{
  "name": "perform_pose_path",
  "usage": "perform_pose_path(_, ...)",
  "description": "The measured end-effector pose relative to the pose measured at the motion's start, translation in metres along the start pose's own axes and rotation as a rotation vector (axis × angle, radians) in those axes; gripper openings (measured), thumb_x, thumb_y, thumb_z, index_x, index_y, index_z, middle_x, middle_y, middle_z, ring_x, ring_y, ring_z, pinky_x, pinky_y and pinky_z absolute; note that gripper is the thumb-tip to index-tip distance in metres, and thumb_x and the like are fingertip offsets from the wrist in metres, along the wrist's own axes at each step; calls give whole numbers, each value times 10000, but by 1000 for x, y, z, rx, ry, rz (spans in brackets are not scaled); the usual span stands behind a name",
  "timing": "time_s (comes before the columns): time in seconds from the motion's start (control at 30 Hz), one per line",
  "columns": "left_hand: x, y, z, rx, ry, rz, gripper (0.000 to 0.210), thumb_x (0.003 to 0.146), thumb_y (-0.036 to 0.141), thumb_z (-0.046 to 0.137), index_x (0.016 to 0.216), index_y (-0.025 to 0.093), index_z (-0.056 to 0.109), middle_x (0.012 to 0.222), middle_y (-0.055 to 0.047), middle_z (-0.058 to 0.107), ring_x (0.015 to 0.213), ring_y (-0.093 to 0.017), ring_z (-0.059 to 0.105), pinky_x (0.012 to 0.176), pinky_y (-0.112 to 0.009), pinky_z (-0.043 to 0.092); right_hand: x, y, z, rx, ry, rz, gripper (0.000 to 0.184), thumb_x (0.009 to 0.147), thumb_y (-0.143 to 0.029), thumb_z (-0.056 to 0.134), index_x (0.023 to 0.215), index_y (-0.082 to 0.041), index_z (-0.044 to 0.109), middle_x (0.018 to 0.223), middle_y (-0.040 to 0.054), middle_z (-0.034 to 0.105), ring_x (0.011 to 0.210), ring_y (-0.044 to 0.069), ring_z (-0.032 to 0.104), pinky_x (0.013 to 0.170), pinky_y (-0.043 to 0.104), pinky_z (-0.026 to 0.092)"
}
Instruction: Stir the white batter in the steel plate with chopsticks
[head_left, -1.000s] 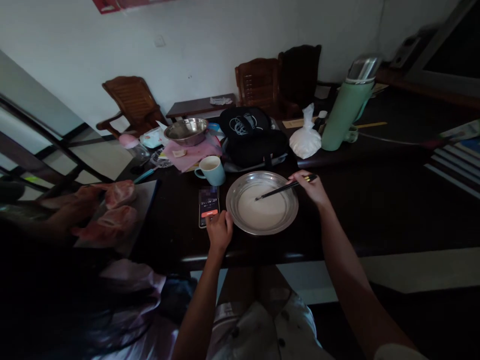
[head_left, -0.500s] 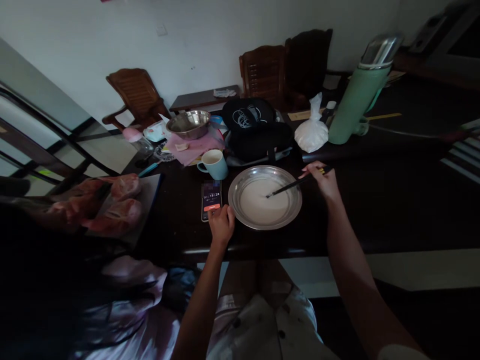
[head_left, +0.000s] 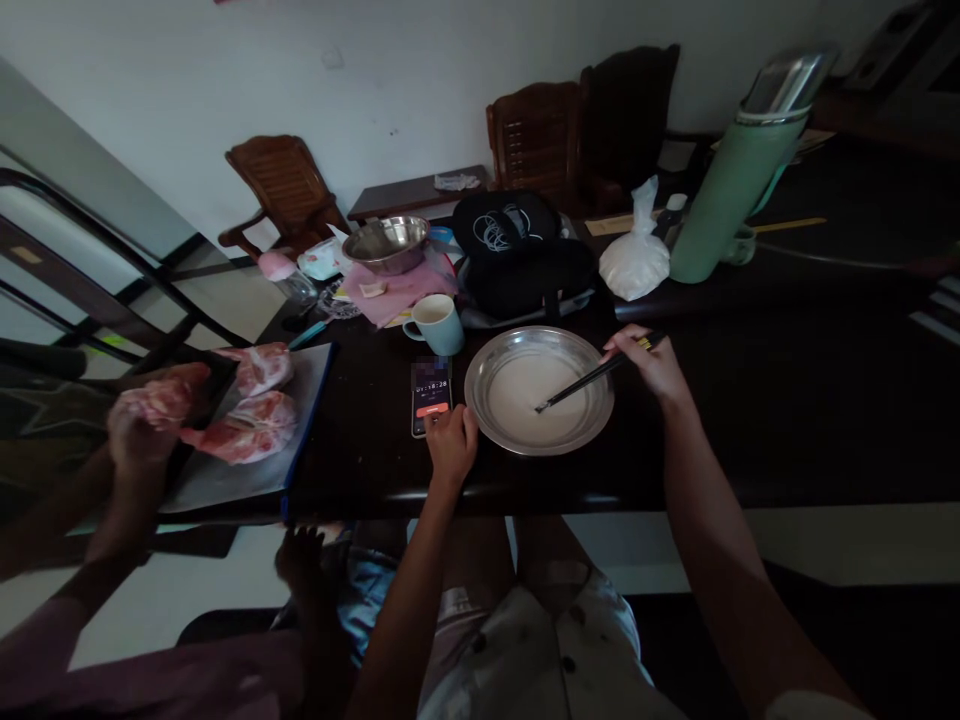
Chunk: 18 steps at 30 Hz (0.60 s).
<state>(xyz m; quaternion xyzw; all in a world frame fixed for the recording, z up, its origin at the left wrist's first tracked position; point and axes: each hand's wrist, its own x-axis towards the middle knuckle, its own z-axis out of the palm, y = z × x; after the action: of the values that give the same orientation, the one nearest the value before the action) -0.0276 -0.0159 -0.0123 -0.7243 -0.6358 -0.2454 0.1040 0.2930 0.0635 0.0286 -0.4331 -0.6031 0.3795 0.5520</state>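
My right hand (head_left: 654, 368) is closed around dark chopsticks (head_left: 581, 386) with gold marks near the top. Their pale tips dip into a milky white liquid (head_left: 544, 405) in a round metal dish (head_left: 491, 425). To the left of the dish, my left hand (head_left: 452, 445) rests on the table edge with bent fingers and holds nothing. One finger reaches over the lower end of a phone (head_left: 431, 385) that shows a timer, and the thumb lies close to the dish rim. Behind the phone stands a light blue mug (head_left: 439, 325).
At left, another person's hands (head_left: 142, 425) hold raw meat above a board (head_left: 225, 487) bearing more meat pieces (head_left: 251, 428). Farther back are a metal bowl (head_left: 386, 245), a black case (head_left: 517, 260), a bag of white powder (head_left: 634, 260) and a tall green thermos (head_left: 727, 190).
The view has shifted slightly. The other person has leaned back, uncovering the board, and their hands now show with a piece of meat. My chopsticks tilt a little steeper in the liquid.
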Motion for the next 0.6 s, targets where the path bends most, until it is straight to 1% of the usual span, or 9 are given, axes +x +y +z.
perform_pose_path(0.07, 0, 0, 0, 0, -3, 2, 387, 957, 270, 241, 683, 203, 506, 615, -39, 587, 625, -192, 541, 719, -341, 302, -1, -3, 4, -20, -54, -4, 278, 823, -481, 620, 752, -224, 697, 682, 16, 728, 694, 190, 695, 721, 316, 531)
perform_pose_path(0.1, 0, 0, 0, 0, -5, 2, 388, 957, 270, 240, 681, 203, 505, 613, -38, 586, 622, -192, 539, 716, -340, 301, -1, -3, 5, -29, -48, -10, 276, 822, -482, 621, 763, -223, 699, 710, 19, 735, 720, 194, 698, 737, 321, 532)
perform_pose_path(0.17, 0, 0, 0, 0, -2, 5, 386, 957, 270, 242, 681, 204, 504, 612, -38, 585, 621, -192, 538, 721, -340, 303, 0, -3, 3, -32, 21, -18, 276, 816, -485, 626, 770, -222, 696, 721, 22, 737, 715, 194, 697, 726, 325, 536)
perform_pose_path(0.27, 0, 1, 0, -3, 6, -1, 382, 956, 274, 248, 682, 205, 504, 616, -38, 586, 621, -190, 536, 728, -341, 304, 1, 1, -3, -12, 144, -4, 286, 808, -495, 631, 741, -221, 682, 627, 10, 707, 608, 179, 675, 654, 315, 536)
perform_pose_path(0.3, 0, 1, 0, -5, 3, -6, 381, 956, 276, 249, 681, 206, 503, 614, -36, 585, 619, -189, 534, 726, -341, 302, 1, 1, -4, -1, 141, 8, 292, 809, -498, 627, 729, -221, 678, 600, 6, 695, 584, 176, 667, 642, 313, 534)
perform_pose_path(0.37, 0, 2, -1, -12, -8, -14, 381, 955, 276, 251, 675, 207, 501, 610, -34, 583, 619, -188, 534, 724, -341, 299, 1, 2, -3, 12, 79, 26, 304, 810, -504, 622, 715, -220, 675, 590, 5, 690, 583, 177, 667, 645, 315, 534)
perform_pose_path(0.47, 0, 2, -2, -32, -9, -16, 374, 952, 275, 255, 678, 208, 500, 613, -34, 585, 627, -189, 539, 725, -341, 300, 0, 0, 3, -13, -18, 8, 295, 818, -494, 617, 745, -217, 687, 676, 14, 720, 692, 188, 693, 718, 320, 533)
perform_pose_path(0.53, 0, 1, -2, -45, -3, -16, 367, 951, 273, 258, 684, 208, 501, 616, -33, 585, 628, -189, 539, 725, -341, 300, 1, -1, 4, -25, 3, -15, 294, 814, -494, 621, 747, -216, 685, 718, 18, 730, 728, 190, 697, 733, 315, 528)
perform_pose_path(0.6, 0, 1, -2, -53, -2, -17, 363, 950, 271, 258, 681, 210, 495, 619, -32, 583, 629, -188, 537, 728, -341, 302, 1, -1, 2, -24, 67, -18, 302, 808, -505, 624, 733, -216, 674, 694, 16, 723, 689, 188, 692, 712, 316, 528)
